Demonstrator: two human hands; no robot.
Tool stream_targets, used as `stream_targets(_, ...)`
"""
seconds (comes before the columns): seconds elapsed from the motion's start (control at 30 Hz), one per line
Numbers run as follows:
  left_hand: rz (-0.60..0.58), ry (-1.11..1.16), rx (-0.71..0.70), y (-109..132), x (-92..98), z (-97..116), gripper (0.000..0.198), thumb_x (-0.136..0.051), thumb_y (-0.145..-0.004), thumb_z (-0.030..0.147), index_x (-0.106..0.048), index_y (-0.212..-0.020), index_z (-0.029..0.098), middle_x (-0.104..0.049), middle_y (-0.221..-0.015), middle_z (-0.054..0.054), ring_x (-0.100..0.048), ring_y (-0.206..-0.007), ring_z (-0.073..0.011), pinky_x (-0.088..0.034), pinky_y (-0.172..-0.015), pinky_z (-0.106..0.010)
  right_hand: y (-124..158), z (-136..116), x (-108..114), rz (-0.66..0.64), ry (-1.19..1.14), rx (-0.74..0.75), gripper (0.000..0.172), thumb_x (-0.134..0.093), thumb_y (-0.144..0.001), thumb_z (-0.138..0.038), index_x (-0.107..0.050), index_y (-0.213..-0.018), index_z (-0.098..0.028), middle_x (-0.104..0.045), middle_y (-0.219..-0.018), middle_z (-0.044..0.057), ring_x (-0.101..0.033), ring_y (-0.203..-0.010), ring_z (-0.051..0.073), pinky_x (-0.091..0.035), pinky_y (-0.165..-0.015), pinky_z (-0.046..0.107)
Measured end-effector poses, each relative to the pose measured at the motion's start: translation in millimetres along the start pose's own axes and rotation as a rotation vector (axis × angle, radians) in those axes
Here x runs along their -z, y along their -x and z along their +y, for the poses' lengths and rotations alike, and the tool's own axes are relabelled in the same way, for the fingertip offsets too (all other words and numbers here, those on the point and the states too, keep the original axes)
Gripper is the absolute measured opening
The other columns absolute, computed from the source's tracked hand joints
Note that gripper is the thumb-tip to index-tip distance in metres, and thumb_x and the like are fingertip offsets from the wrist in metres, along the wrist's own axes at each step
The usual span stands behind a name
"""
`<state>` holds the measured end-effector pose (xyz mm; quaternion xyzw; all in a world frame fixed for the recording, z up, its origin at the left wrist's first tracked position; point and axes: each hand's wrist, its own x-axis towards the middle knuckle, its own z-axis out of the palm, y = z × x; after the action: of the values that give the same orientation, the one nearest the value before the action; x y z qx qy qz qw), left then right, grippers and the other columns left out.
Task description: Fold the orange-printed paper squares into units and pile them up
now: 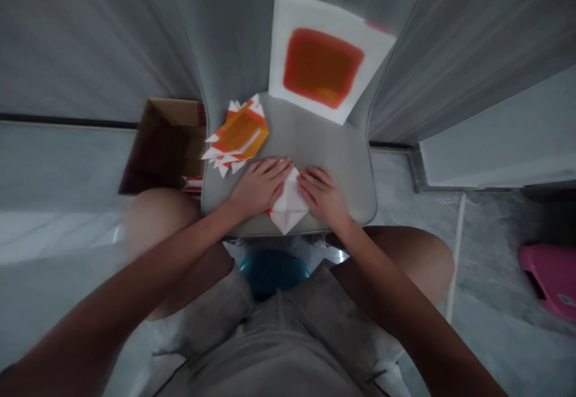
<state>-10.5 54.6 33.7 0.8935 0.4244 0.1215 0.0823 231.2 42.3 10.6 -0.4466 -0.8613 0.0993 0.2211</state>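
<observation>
A partly folded sheet of paper (pixel 290 200), white with a small orange-red part at its left, lies near the front edge of a grey chair seat (pixel 346 175). Creases run across it, and one corner points toward me. My left hand (pixel 261 184) rests on its left side with the fingers stretched out, covering part of it. On the right edge lies my right hand (pixel 326 196), its fingers a little apart and laid on the paper. Beyond my left hand sits a pile of folded orange, red and white paper pieces (pixel 243 136).
Against the chair's backrest leans a white square sheet or packet (pixel 355 31) with an orange-red square on it. An open cardboard box (pixel 157 139) stands on the floor to the left. Below the seat is a blue basin (pixel 274 274); a pink plastic stool (pixel 551 277) is at far right.
</observation>
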Motion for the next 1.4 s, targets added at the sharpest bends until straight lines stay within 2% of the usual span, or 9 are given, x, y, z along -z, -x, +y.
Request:
stream_targets(0.23,-0.025,-0.026,-0.025,1,-0.1,-2,0.055,-0.032,-0.110,0.033,-0.043,-0.163,0.023,-0.042,-0.169,-0.004,-0.042,-0.152,-0.0305,-0.034,-0.119,-0.053,3,-2,2,0.017,0.031,-0.006,0.036,-0.047,-0.110,-0.029,-0.074,-0.132,-0.023,-0.073,-0.139,0.005,-0.056,-0.144,0.030,-0.037,-0.125,0.056)
stream_targets(0.43,-0.041,-0.029,-0.022,0,0.8,-1,0.052,-0.030,-0.111,0.033,-0.045,-0.161,0.026,-0.046,-0.167,-0.003,-0.037,-0.157,-0.0275,-0.032,-0.122,-0.050,3,-2,2,0.052,0.047,0.003,0.041,-0.043,-0.111,-0.029,-0.071,-0.137,-0.016,-0.070,-0.144,0.010,-0.058,-0.142,0.028,-0.042,-0.123,0.052)
stream_targets(0.53,-0.039,-0.037,-0.023,-1,1.1,-1,0.052,-0.030,-0.112,0.037,-0.048,-0.159,0.025,-0.046,-0.167,-0.003,-0.036,-0.158,-0.0284,-0.031,-0.124,-0.050,1,-1,-1,0.012,0.052,0.053,0.045,-0.040,-0.112,-0.033,-0.063,-0.146,-0.015,-0.062,-0.153,0.010,-0.051,-0.149,0.027,-0.039,-0.126,0.051)
stream_targets(0.63,-0.032,-0.031,-0.042,-1,1.2,-1,0.053,-0.031,-0.112,0.040,-0.049,-0.159,0.025,-0.045,-0.168,-0.005,-0.035,-0.158,-0.0293,-0.030,-0.125,-0.051,-1,0,-4,-0.039,0.056,0.066,0.046,-0.038,-0.113,-0.034,-0.061,-0.149,-0.018,-0.062,-0.154,0.008,-0.045,-0.153,0.026,-0.037,-0.127,0.051)
stream_targets(0.8,-0.023,-0.013,-0.037,-1,1.0,-1,0.052,-0.032,-0.111,0.040,-0.049,-0.159,0.026,-0.045,-0.167,-0.006,-0.035,-0.159,-0.0302,-0.031,-0.125,-0.054,-1,-3,-6,-0.018,0.075,-0.007,0.045,-0.037,-0.113,-0.031,-0.063,-0.148,-0.021,-0.067,-0.148,0.007,-0.045,-0.153,0.027,-0.036,-0.126,0.054)
stream_targets(1.03,-0.033,-0.006,-0.005,-3,-2.3,-2,0.058,-0.037,-0.110,0.046,-0.039,-0.164,0.026,-0.046,-0.167,-0.006,-0.034,-0.160,-0.0267,-0.028,-0.127,-0.050,1,-5,-4,0.036,0.095,-0.094,0.042,-0.043,-0.110,-0.031,-0.067,-0.143,-0.020,-0.061,-0.153,0.015,-0.049,-0.149,0.033,-0.042,-0.120,0.058)
stream_targets(1.23,-0.065,-0.019,0.000,-3,-4.9,-4,0.061,-0.036,-0.110,0.049,-0.038,-0.165,0.023,-0.045,-0.168,-0.006,-0.030,-0.161,-0.0276,-0.026,-0.128,-0.050,15,-17,7,0.041,0.162,-0.200,0.038,-0.050,-0.106,-0.028,-0.071,-0.138,-0.023,-0.058,-0.155,0.017,-0.048,-0.147,0.038,-0.037,-0.120,0.065)
stream_targets(1.4,-0.076,-0.030,0.000,-3,-5.6,-4,0.060,-0.033,-0.111,0.049,-0.039,-0.164,0.023,-0.045,-0.168,-0.005,-0.031,-0.161,-0.0281,-0.016,-0.132,-0.054,24,-26,9,0.057,0.177,-0.236,0.037,-0.053,-0.104,-0.025,-0.070,-0.137,-0.024,-0.059,-0.153,0.017,-0.049,-0.146,0.038,-0.037,-0.120,0.066)
